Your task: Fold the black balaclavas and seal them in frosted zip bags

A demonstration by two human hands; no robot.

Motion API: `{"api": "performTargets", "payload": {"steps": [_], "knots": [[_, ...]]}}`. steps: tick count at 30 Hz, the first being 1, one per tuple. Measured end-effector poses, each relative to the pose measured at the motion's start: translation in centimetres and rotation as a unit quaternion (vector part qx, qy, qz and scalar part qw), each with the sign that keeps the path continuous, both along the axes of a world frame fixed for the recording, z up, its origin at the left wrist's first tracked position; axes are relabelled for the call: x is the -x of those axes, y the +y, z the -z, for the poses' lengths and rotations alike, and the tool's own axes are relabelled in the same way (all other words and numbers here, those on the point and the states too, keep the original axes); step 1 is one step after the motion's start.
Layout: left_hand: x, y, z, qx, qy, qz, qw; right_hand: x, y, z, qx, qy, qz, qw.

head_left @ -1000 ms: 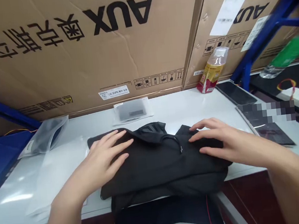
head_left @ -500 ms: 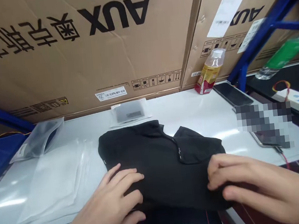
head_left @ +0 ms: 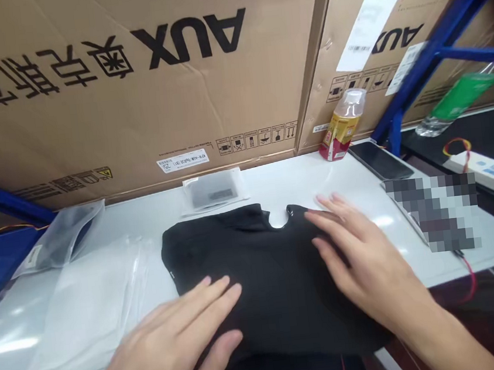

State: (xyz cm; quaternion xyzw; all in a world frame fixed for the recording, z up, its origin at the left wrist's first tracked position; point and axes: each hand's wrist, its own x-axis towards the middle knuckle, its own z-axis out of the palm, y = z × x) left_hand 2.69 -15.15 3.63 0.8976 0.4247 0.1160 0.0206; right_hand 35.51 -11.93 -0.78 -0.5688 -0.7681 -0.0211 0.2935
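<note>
Left hand [head_left: 171, 346] lies flat on the black garment [head_left: 275, 288] at its lower left, fingers slightly parted, nothing gripped. Right hand [head_left: 365, 266] open wide, fingers splayed, palm over the garment's right side, fingertips reaching past its upper edge above the white table [head_left: 343, 175]. Garment lies flat at the table's front centre. Clear plastic bag [head_left: 87, 307] just left of it.

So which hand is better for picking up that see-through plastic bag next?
Probably the left hand. It rests flat on the black garment, right beside the clear plastic bag. The right hand lies on the garment's other side, farther from the bag.
</note>
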Motion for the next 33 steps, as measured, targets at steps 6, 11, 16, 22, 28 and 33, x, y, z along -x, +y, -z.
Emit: {"api": "performTargets", "payload": {"steps": [6, 11, 16, 22, 28, 33], "knots": [[-3.9, 7.0, 4.9, 0.053, 0.065, -0.096, 0.992, 2.4, -1.3, 3.6, 0.133, -0.110, -0.045, 0.984], [-3.0, 8.3, 6.2, 0.078, 0.081, -0.095, 0.989, 1.8, -0.9, 4.0, 0.133, -0.100, -0.051, 0.985], [-1.6, 12.7, 2.9, 0.008, 0.105, -0.114, 0.988, 2.0, -1.0, 3.9, 0.137, -0.083, -0.046, 0.986], [-0.4, 19.4, 3.5, -0.050, 0.137, -0.101, 0.984, 2.0, -1.1, 3.8, 0.142, -0.063, -0.040, 0.987], [0.9, 20.2, 1.0, -0.153, 0.111, -0.106, 0.976, 2.0, -1.2, 3.7, 0.138, -0.056, -0.038, 0.988], [0.7, 10.7, -2.8, -0.316, 0.043, -0.095, 0.943, 1.8, -1.3, 4.1, 0.125, -0.038, -0.035, 0.991]]}}
